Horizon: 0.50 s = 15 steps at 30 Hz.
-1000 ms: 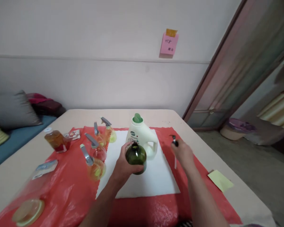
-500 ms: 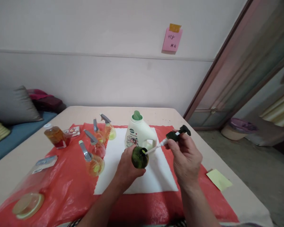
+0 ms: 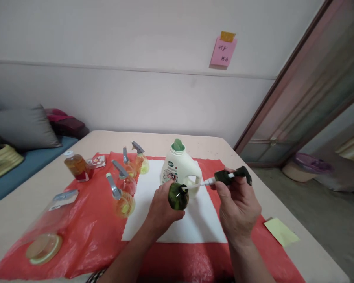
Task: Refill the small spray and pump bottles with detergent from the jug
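My left hand (image 3: 162, 208) is wrapped round a dark green bottle (image 3: 177, 197), whose open mouth tilts toward the upper right. In my right hand (image 3: 238, 208) is a dark green pump head (image 3: 224, 177) with a white dip tube (image 3: 198, 184). The pump lies nearly sideways, nozzle to the right, and the tube's far end is at the bottle's mouth; how deep it goes I cannot tell. Just behind the bottle stands a pale green detergent jug (image 3: 181, 167) with a green spout showing at its top. Its lower front is hidden by my left hand and the bottle.
Several spray bottles (image 3: 125, 204) stand left on the red plastic sheet (image 3: 85, 232). Beyond them are an amber bottle (image 3: 77, 168) and a small packet (image 3: 97, 161). A round lidded container (image 3: 44, 248) sits front left. White cloth (image 3: 200, 228) lies under my hands, yellow notes (image 3: 281, 232) at right.
The pump head has turned flatter and its nozzle has swung to the right, with the tube's end still at the bottle's mouth. The whole view has shifted slightly.
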Motion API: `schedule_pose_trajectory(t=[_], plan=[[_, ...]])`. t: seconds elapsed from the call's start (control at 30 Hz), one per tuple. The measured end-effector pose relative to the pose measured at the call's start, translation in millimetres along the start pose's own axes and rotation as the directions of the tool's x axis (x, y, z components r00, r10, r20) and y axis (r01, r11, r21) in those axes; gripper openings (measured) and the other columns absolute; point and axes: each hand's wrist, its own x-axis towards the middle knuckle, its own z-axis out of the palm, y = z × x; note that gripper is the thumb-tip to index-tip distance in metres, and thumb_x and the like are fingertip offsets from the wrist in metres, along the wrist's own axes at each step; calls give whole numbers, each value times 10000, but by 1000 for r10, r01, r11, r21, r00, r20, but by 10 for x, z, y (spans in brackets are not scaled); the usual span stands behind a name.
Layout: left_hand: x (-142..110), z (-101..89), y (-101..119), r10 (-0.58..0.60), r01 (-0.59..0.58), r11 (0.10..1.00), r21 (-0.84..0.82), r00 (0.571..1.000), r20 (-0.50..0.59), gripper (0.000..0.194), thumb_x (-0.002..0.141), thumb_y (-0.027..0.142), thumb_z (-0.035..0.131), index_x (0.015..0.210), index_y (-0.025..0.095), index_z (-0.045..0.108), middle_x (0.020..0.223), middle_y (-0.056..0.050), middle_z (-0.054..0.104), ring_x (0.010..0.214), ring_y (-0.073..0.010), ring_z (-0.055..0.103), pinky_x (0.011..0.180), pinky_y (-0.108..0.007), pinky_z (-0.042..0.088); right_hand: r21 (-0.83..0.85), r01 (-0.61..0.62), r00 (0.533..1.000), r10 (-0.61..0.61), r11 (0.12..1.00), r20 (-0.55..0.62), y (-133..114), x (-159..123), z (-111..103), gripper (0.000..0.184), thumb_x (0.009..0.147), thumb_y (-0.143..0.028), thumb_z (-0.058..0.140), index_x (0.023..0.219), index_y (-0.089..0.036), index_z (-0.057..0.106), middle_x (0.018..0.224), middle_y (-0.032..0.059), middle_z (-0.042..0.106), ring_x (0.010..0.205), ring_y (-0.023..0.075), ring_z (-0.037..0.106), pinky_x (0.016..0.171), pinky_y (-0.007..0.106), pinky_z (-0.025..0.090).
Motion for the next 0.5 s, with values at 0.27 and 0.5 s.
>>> schedule_pose_trajectory(t=[0.27,0.5], plan=[[-21,-16,26,56,-54,998,39,997,-53,849,548,174,733,1342,193,434,1352,-92,558,1229,-295,514,1067,-439,388,-36,-214,822,200,976,533,87,-91,176,276,814,-341,737,1072,-258,688,1043,28,710,987,209,648,894,358,510],[-35,5,-75,107,-87,980,178,989,-101,812,543,154,686,1320,157,451,1257,-128,582,1183,-317,522,1040,-461,403,-75,-337,764,319,938,561,247,-128,275,291,729,-346,778,987,-245,690,944,6,689,939,206,613,879,350,465]])
